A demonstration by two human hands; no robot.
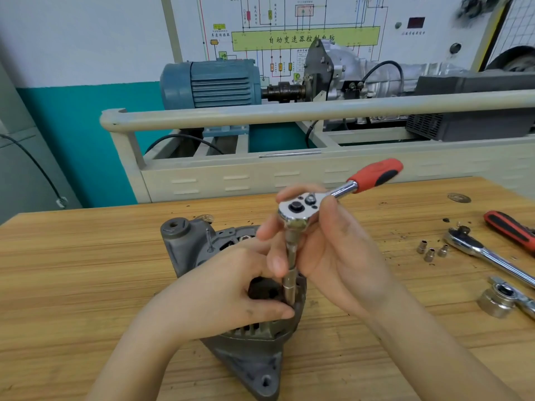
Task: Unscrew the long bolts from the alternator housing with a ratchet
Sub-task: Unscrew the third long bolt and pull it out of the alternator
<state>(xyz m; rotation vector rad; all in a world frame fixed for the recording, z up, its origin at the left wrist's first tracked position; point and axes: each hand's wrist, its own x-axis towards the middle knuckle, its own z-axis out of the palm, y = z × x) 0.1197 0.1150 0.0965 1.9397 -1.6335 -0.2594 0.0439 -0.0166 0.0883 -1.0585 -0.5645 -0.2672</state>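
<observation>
- The alternator (199, 250) is lying on the wooden table (72, 270), right in the middle, with both hands working over it.
- The left hand (223, 293) is coming in from the lower left and resting on top of the housing, fingers curling over it and the thumb pressing beside the foot of the extension bar (290, 270).
- The ratchet (333, 195) is standing over the alternator, its chrome head uppermost and its red handle (376, 175) pointing up and away to the right.
- The extension bar is running almost straight down from the ratchet head into the housing, just between the two hands.
- The right hand (333, 247) is wrapping its fingers round the ratchet head from behind, with the thumb reaching across the upper part of the bar.
- The bolt itself is hiding under the socket end, so I cannot tell how far out it is.
- Over on the right, well apart from the hands, three small sockets (431, 250) are sitting beside a second ratchet (486, 253) and a large socket (496, 302).
</observation>
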